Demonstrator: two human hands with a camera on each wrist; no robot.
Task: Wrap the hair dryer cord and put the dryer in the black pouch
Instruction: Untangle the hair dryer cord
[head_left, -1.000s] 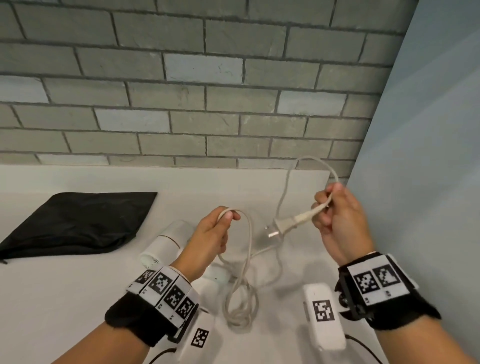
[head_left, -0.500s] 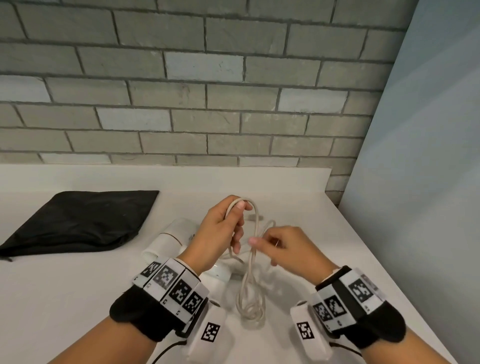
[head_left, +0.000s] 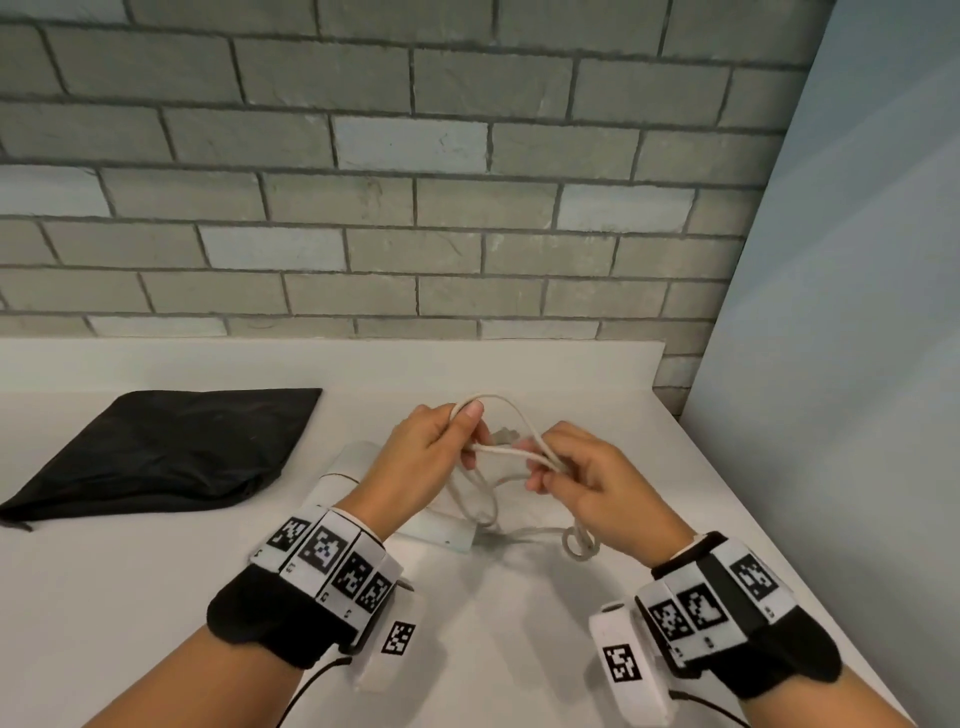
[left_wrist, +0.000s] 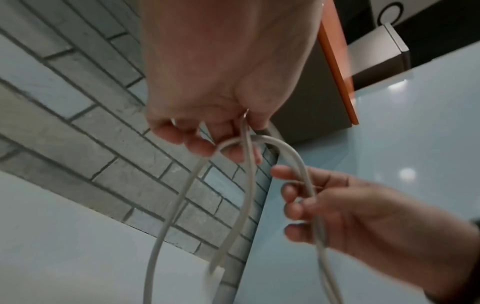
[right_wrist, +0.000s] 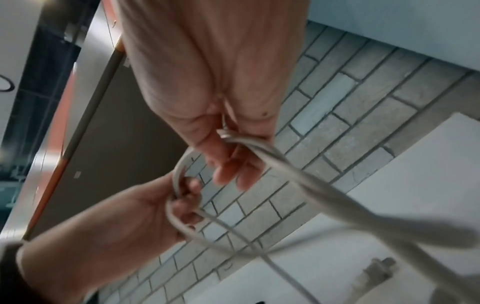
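Observation:
The white hair dryer (head_left: 347, 470) lies on the white counter (head_left: 104, 597), mostly hidden behind my left wrist. Its pale cord (head_left: 506, 453) hangs in loops between both hands. My left hand (head_left: 441, 447) pinches the top of the loops between thumb and fingers; the same loops (left_wrist: 259, 142) show under that hand in the left wrist view. My right hand (head_left: 558, 467) grips a bundle of cord strands (right_wrist: 241, 142) just to the right. A small coil of cord (head_left: 577, 545) rests on the counter below. The plug (right_wrist: 379, 269) dangles blurred. The black pouch (head_left: 156, 452) lies flat at the left.
A grey brick wall (head_left: 363, 182) runs along the back of the counter. A pale blue panel (head_left: 857, 312) closes the right side, close to my right hand. The counter's right edge slants down past my right wrist.
My right hand came down from holding the plug end high at the right, met the left hand, and now grips the cord loops beside it. The loops have drawn sideways between the hands.

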